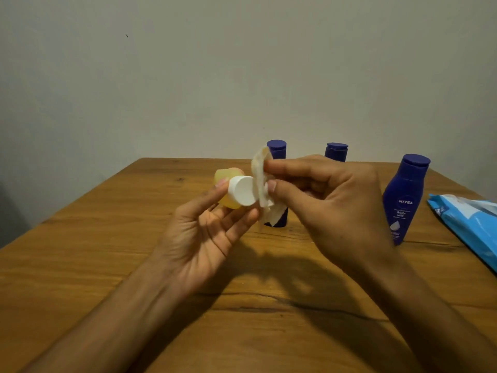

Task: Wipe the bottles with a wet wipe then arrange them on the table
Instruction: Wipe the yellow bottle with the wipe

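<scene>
Mid-frame, above the wooden bench (107,238), the left hand (204,232) has its grip curled round a small yellow plastic bottle with a white cap (239,191). The right hand (330,200) pinches the white wet wipe (259,181) against that cap. Wiping looks under way; three dark-blue lotion bottles (404,200) stand behind, wiped or not I cannot tell.

Open wood is shown across the whole left half of the table (80,265), from near edge to far edge, and along the near edge. The middle is blocked above the surface by the left hand (204,238), gripping a small yellow bottle (228,204), and the right hand (336,205), pinching a wipe (259,179). Behind them two blue bottles (277,149) (336,152) are stood well apart (one partly hidden). On the right, a tall blue bottle (404,200) and a wipes pack (468,224) are set just beside each other, with only a narrow gap between them.
</scene>
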A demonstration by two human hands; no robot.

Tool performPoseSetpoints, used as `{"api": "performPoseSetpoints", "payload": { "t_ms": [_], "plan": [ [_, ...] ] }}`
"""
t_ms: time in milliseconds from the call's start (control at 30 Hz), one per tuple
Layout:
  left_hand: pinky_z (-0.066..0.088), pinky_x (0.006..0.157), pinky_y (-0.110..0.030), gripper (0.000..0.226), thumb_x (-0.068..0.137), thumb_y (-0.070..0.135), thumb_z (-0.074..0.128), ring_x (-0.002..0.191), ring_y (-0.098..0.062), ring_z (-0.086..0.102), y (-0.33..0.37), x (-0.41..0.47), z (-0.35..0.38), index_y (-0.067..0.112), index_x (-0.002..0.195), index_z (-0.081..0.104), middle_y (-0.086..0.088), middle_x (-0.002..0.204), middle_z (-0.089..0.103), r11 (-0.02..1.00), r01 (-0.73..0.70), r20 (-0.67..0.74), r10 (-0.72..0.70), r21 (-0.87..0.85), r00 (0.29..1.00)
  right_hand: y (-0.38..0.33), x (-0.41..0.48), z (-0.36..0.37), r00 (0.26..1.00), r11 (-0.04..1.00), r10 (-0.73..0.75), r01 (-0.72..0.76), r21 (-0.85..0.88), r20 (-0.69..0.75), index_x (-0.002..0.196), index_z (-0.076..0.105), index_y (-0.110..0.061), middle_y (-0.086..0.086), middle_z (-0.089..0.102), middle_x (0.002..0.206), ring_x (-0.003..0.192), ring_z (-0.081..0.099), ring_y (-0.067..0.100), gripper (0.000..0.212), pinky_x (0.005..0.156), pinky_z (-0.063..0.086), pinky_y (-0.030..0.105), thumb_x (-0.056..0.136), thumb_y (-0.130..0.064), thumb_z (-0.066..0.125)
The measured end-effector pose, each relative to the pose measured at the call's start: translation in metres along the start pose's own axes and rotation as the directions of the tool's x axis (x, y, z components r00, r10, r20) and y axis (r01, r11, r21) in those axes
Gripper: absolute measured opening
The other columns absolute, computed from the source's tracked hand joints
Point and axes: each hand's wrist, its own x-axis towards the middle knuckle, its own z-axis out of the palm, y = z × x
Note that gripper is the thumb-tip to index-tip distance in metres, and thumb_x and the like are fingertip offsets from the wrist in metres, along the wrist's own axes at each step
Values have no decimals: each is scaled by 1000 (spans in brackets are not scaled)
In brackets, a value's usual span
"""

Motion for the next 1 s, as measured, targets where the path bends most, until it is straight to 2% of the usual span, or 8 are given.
{"api": "performPoseSetpoints", "payload": {
  "t_ms": [133, 233, 433, 567, 700, 833, 900, 1000],
  "plan": [
    [62, 60, -35, 76, 50, 6, 91, 86, -31, 73, -1, -1, 0, 1, 120, 61, -24, 105, 70, 1000, -14, -20, 14, 6, 1000, 4, -4, 6, 949, 910, -298, 314, -271, 98, 105, 69, -8, 1, 68, 100, 90, 62, 4, 24, 74, 50, 12, 82, -13, 69],
    [61, 62, -34, 92, 38, 5, 97, 85, -30, 73, -2, -1, -1, 0, 123, 60, -24, 106, 70, 998, -41, -48, 43, 40, 998, 7, -6, 7, 913, 855, -373, 407, -322, 163, 102, 69, -4, 5, 68, 99, 90, 63, 7, 23, 77, 51, 15, 81, -14, 69],
    [62, 66, -34, 62, 68, 10, 79, 90, -33, 72, -7, 0, 1, 7, 126, 59, -24, 112, 67, 989, -49, -146, 70, 139, 987, 12, -3, 2, 943, 883, -330, 320, -343, 30, 100, 70, -6, 3, 69, 97, 85, 63, 5, 19, 73, 52, 14, 82, -12, 70],
    [61, 62, -34, 86, 52, 12, 82, 91, -32, 73, -5, -1, 2, 10, 133, 53, -24, 124, 63, 991, -58, -171, 79, 122, 982, 10, -6, 7, 922, 870, -364, 388, -305, 132, 99, 70, -5, 4, 69, 97, 89, 63, 7, 20, 76, 52, 15, 81, -15, 67],
    [61, 61, -33, 72, 68, 11, 75, 86, -29, 74, -5, -1, 4, 10, 135, 48, -21, 120, 63, 971, -108, -175, 147, 213, 974, 11, -4, 6, 959, 914, -281, 282, -294, 46, 100, 70, -10, -2, 69, 96, 86, 64, 3, 21, 73, 52, 14, 82, -20, 65],
    [58, 57, -29, 85, 60, 17, 78, 77, -23, 74, -3, -3, 5, 19, 136, 41, -15, 118, 62, 911, -192, -176, 270, 366, 947, 8, -5, 5, 956, 929, -249, 281, -241, 154, 99, 70, -12, -4, 69, 94, 85, 64, 4, 21, 71, 52, 14, 82, -23, 64],
    [58, 59, -29, 90, 60, 17, 86, 81, -23, 75, -2, -2, 2, 24, 136, 38, -13, 118, 60, 870, -223, -165, 323, 440, 932, 7, -5, 6, 950, 919, -269, 302, -254, 159, 99, 70, -10, -1, 68, 95, 85, 63, 5, 20, 71, 52, 14, 83, -20, 65],
    [58, 64, -33, 85, 61, 19, 78, 96, -31, 72, -2, 0, -2, 28, 134, 36, -13, 123, 57, 820, -248, -124, 358, 516, 925, 10, -5, 9, 960, 898, -253, 279, -341, 120, 105, 70, -10, 0, 64, 96, 86, 58, 6, 22, 71, 49, 12, 83, -12, 66]
  ]
}}
